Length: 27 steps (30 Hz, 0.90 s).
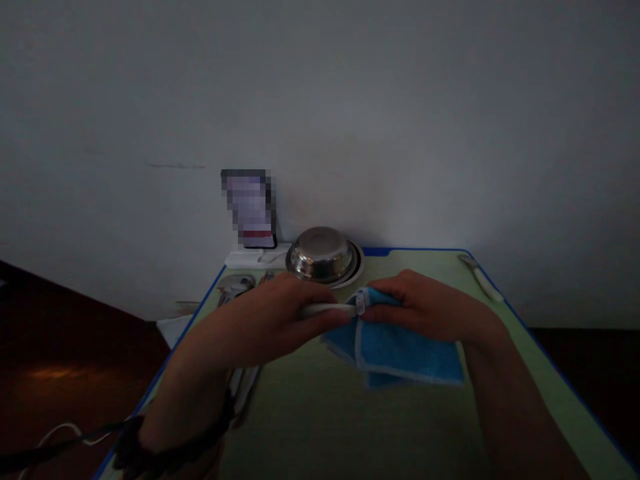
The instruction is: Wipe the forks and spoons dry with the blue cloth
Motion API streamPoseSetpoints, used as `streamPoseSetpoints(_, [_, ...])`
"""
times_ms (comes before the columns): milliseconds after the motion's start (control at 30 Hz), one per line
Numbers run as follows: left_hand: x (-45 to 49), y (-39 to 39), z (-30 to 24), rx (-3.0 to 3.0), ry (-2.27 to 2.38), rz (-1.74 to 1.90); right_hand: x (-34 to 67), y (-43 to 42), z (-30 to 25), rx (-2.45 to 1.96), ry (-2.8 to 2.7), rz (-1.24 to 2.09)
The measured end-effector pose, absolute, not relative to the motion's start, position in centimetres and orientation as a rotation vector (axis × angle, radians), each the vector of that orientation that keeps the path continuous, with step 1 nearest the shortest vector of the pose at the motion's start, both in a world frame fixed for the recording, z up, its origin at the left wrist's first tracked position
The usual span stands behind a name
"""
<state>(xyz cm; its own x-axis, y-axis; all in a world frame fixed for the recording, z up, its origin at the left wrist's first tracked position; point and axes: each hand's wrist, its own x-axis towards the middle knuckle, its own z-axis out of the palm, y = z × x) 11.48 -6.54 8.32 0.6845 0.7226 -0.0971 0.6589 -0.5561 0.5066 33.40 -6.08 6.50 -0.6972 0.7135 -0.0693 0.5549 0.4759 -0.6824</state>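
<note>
Cloth [413,353]: blue, pale-edged, small whitish label [361,305], folded, hanging right of lower centre, above the counter [350,427]. Right hand [423,305]: fingers pinching the cloth. Left hand [293,308]: fingers gripping a slim white handle [320,309].

Bare hands meet above the middle of the desk [350,427], thumbs pointing toward each other, tips a short gap apart. The left hand [287,307], knuckles up, closes in a pinch between thumb and fingers; its forearm [183,393] slants inward over the desk's left edge. The right hand [415,303] mirrors the grip, thumb below the forefinger, its wrist [487,330] bent inward and its forearm [515,400] angling up alongside the right edge.
</note>
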Motion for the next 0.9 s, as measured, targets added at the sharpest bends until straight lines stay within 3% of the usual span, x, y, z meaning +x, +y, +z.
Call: streamPoseSetpoints(900, [11.2, -6.3, 7.4, 2.397, 1.132, 0.109, 34.5, -5.7, 6.1, -1.151, -2.401, 1.02])
